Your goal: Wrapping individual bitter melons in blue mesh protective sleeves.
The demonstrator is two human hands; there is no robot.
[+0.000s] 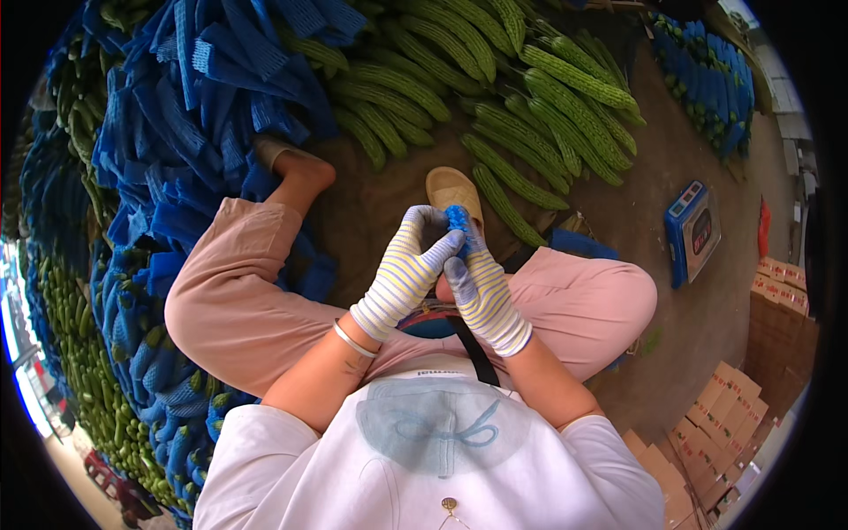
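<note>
Where left hand (399, 276) meets right (484, 299), blue netting (457, 221) (bunched) between.

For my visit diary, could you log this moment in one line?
left hand: touching blue mesh; right hand: likewise; ahead: green gourds; right: scale

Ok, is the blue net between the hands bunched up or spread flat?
Bunched up: the blue net shows as a small, crumpled clump by the fingertips of the left hand.

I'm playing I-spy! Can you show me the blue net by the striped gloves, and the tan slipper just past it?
Blue net (457, 220): head view, its bunched middle.
Tan slipper (453, 189): head view, its front part.
</note>
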